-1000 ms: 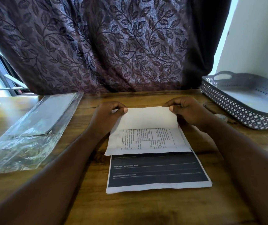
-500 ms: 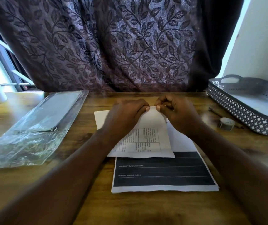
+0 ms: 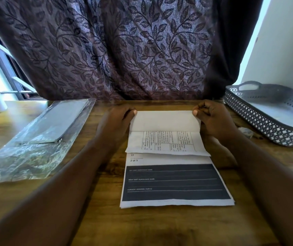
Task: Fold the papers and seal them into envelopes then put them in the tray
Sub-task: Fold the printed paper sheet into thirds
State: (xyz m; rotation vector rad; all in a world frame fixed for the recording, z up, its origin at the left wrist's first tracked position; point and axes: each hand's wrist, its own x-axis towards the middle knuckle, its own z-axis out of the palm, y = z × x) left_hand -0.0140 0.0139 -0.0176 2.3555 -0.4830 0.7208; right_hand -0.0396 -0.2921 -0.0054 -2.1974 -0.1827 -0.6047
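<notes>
Pinching both far corners of the folded sheet, one hand at each end.

Gripping with left hand [image 3: 117, 121] and right hand [image 3: 214, 119], thumb against curled fingers at each corner; holding the folded sheet [image 3: 167, 132] straight ahead, long axis running left to right, and resting its near edge on the paper stack [image 3: 176, 183] on the table [image 3: 142, 226]. Judging the next crease as running along that same axis, equally reachable from either side. Noting the envelope packet [image 3: 41, 134] off left, nearer the left hand, and the tray [image 3: 259, 119] off right, nearer the right hand, apart from the sheet.
</notes>
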